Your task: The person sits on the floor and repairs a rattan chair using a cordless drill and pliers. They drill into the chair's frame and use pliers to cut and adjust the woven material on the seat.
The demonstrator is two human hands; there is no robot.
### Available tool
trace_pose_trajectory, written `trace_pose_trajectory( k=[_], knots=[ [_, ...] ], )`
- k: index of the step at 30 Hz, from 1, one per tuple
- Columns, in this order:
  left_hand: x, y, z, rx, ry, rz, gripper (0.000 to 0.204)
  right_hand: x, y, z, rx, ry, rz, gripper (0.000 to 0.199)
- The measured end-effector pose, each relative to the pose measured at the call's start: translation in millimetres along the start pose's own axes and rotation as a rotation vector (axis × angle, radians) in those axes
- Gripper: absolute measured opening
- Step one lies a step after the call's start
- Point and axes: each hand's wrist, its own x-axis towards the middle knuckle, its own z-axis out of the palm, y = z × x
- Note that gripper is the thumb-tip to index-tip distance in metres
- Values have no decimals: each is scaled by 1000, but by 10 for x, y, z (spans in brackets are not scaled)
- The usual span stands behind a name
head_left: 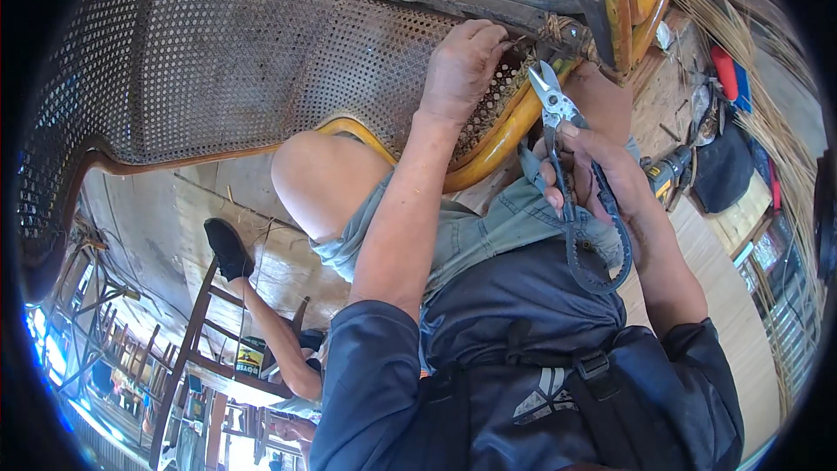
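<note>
A dark woven cane panel [235, 61] stretches across a curved wooden furniture frame [501, 144] at my knees. My left hand [465, 67] is closed at the panel's right end, its curled fingertips by the corner where the weave meets the frame. What they pinch is hidden, though thin dark strands show beside them. My right hand [606, 166] grips a pair of pruning shears [556, 105] by their dark, looped handles. The shears' silver blades point up toward that same corner, their tips slightly apart, not visibly touching the cane.
Yellow-brown glossy frame legs [623, 0] rise at the upper right. Beside them hangs a bundle of long dry fibres [741, 61]. A cordless drill [667, 173] and a black cap-like item [722, 170] lie at my right. Another person's leg and shoe [228, 249] show at lower left, near a wooden stool [196, 331].
</note>
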Motion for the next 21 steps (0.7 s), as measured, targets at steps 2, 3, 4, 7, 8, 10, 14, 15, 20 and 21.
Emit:
trace_pose_trajectory(
  k=[2, 3, 4, 7, 8, 10, 14, 15, 20, 21],
  knots=[
    [4, -3, 44, -43, -4, -75, 16, 63, -10, 21, -37, -17, -18, 39],
    [2, -7, 56, -64, -6, -112, 15, 108, -17, 35, -55, -27, -27, 38],
    [6, -4, 61, -62, -10, -120, 15, 146, -29, 48, -40, -6, -17, 38],
    [3, 3, 64, -69, -12, -134, 14, 248, -76, 105, -35, 68, 4, 36],
    [-3, 7, 66, -81, -4, -132, 14, 264, -104, 134, -61, 100, 5, 36],
    [-22, 21, 75, -95, 13, -139, 14, 284, -122, 164, -93, 147, -2, 36],
    [-64, 18, 106, -69, 33, -136, 12, 325, -163, 251, -71, 211, 7, 36],
    [-75, 6, 114, -53, 34, -125, 12, 339, -180, 285, -53, 228, 20, 36],
    [-112, -5, 201, 24, 85, -72, 14, 351, -212, 273, -239, 263, -56, 33],
    [-130, -13, 219, 28, 102, -77, 13, 351, -219, 253, -287, 251, -77, 33]
  ],
)
